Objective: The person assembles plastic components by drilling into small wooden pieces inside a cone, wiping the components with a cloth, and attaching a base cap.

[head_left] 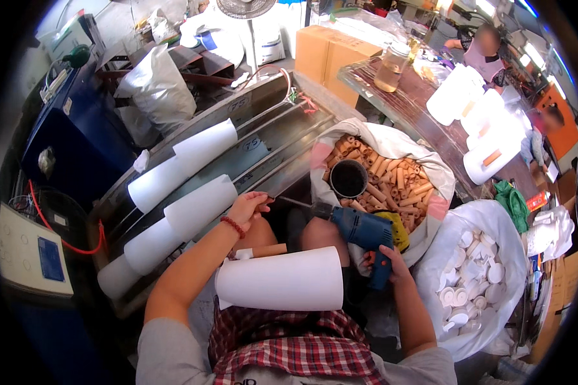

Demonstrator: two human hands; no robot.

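My right hand (pixel 392 263) is wrapped round the grip of a blue power drill (pixel 364 228), which points left above my knees. From its chuck a long thin bit (pixel 294 202) reaches toward my left hand (pixel 249 208). The fingertips of that hand are pinched together at the bit's far end; whatever small thing they hold is hidden. Across my lap lies a white tapered tube (pixel 282 280). Just beyond it rests a brown cylinder (pixel 270 250) with a white piece at its left end.
White tapered tubes (pixel 199 202) lie over rods in a metal trough (pixel 315 122) ahead and left. A sack of brown cylinders (pixel 408 183) holds a dark cup (pixel 349 178). At right stands a bag of white plastic caps (pixel 459 295). Other people sit beyond the wooden table (pixel 392 106).
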